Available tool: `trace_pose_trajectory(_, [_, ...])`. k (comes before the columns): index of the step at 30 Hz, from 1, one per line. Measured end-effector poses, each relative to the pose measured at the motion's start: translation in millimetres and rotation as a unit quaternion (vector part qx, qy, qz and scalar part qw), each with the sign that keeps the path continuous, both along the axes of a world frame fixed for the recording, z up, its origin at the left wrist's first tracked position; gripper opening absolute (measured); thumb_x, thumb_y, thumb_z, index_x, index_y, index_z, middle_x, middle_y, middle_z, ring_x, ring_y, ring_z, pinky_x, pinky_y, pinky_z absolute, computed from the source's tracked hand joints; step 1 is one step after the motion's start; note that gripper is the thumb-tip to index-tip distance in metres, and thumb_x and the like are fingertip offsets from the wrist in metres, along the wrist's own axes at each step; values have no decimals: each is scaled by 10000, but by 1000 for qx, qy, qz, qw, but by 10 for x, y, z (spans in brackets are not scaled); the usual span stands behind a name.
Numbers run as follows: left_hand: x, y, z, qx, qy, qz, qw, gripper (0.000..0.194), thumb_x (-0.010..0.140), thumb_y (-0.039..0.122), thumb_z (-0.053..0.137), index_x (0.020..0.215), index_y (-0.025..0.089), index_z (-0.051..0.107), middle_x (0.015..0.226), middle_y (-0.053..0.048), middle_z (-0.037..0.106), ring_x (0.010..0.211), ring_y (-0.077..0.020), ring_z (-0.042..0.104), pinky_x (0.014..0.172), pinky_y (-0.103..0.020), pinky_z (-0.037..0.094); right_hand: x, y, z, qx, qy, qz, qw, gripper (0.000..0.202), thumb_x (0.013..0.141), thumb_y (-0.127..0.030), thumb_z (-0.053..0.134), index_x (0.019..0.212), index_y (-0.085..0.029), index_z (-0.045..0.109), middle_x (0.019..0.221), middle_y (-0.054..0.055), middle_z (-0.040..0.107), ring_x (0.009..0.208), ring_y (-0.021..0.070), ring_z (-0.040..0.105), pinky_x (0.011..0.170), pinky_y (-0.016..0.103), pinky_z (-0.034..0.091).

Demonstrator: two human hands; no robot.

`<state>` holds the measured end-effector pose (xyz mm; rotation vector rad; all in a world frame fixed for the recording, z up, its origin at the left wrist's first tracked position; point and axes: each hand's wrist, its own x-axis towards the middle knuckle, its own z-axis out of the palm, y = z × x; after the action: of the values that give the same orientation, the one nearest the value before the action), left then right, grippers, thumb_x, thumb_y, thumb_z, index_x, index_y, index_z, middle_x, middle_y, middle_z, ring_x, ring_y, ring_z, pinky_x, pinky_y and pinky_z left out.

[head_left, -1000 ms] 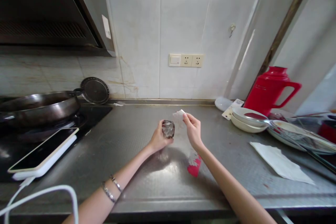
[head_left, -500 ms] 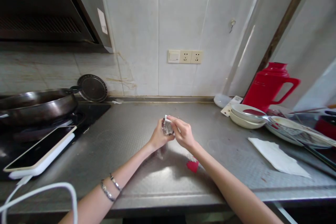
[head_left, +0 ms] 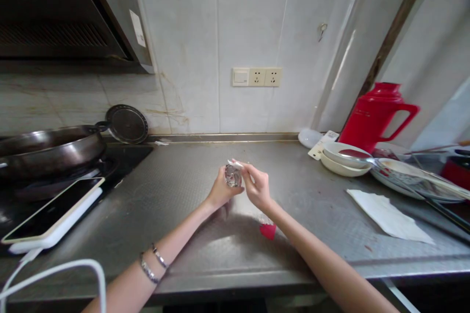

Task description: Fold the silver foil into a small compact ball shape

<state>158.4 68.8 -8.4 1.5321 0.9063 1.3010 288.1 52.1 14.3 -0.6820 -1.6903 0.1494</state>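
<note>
A small clear, patterned glass [head_left: 233, 176] is held above the metal counter by my left hand [head_left: 219, 190], whose fingers wrap round its side. Beside it, at the rim, my right hand [head_left: 257, 186] pinches a small white tissue-like piece [head_left: 235, 163]. The two hands are close together near the middle of the view. Below them a red, heart-like object [head_left: 268, 231] with a whitish upper edge lies on the counter.
A steel pan [head_left: 51, 149] sits on the stove at left, near a phone [head_left: 55, 205] on a white block with a cable. At right are a red thermos [head_left: 374, 120], stacked bowls [head_left: 345, 166], plates with utensils [head_left: 411, 181] and a white paper [head_left: 389, 217].
My right hand has lifted the white piece from over the glass to its rim, and more of the glass shows. The whole view has shifted slightly.
</note>
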Motion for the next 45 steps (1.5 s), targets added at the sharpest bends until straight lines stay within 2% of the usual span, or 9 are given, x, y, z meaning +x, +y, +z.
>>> trace_pose_trajectory(4, [32,-116,77,-50,8,-10,999,577,537,142,759,997,187,413,775,41,570,699,-136,586,653,-277,463,52,139,-8,-93,103,-47,989,290,927,-347,458,1022,-202,692,944,47,738,834,191,681,738,284,538])
trace_pose_trajectory(8, [39,-157,95,-62,6,-9,998,563,545,141,756,990,189,413,735,55,543,646,-123,561,603,-263,437,72,223,-55,-147,70,16,986,284,895,-366,511,938,-180,721,847,43,738,789,191,669,713,275,520])
trace_pose_trajectory(11, [38,-144,74,-67,8,-4,998,556,543,146,754,983,188,417,717,61,535,631,-122,554,590,-258,427,54,190,-81,-150,55,19,987,281,903,-348,499,970,-187,720,843,37,736,763,177,667,678,254,508])
trace_pose_trajectory(16, [46,-127,59,-66,3,12,998,584,524,134,760,1007,178,436,755,45,567,659,-125,565,601,-254,439,43,99,-73,-97,9,3,995,274,922,-288,464,1027,-200,701,902,45,744,747,163,688,660,236,522])
trace_pose_trajectory(21, [56,-150,86,-67,-30,17,997,577,505,123,771,978,178,445,788,31,601,706,-138,598,619,-251,472,50,102,-89,21,-55,-4,998,273,923,-181,432,1073,-189,660,1060,93,715,980,189,680,852,292,543])
trace_pose_trajectory(28, [54,-130,67,-57,-49,31,997,618,455,155,825,951,176,457,816,10,629,754,-156,620,671,-262,493,40,120,-123,117,-139,-20,983,318,919,-115,402,1177,-180,578,1127,131,679,1087,202,634,907,360,554])
trace_pose_trajectory(36, [18,-82,35,-33,-38,19,999,513,504,203,814,882,175,468,667,56,582,633,-126,589,564,-222,460,64,74,-50,220,-221,-14,950,399,871,-38,395,1236,-136,524,1108,147,685,1175,234,578,946,398,547])
trace_pose_trajectory(41, [4,-39,8,-19,-14,45,999,518,511,222,813,917,172,494,667,46,590,638,-140,606,551,-229,471,69,14,-1,232,-229,18,945,379,851,-29,412,1199,-105,543,1095,174,683,1170,241,581,939,387,543])
trace_pose_trajectory(45, [-16,-20,10,-6,-2,53,999,545,506,211,811,960,166,512,726,26,620,688,-150,626,599,-244,491,70,-33,59,178,-172,26,969,326,872,-53,420,1140,-147,580,1001,127,715,1000,205,672,839,327,576])
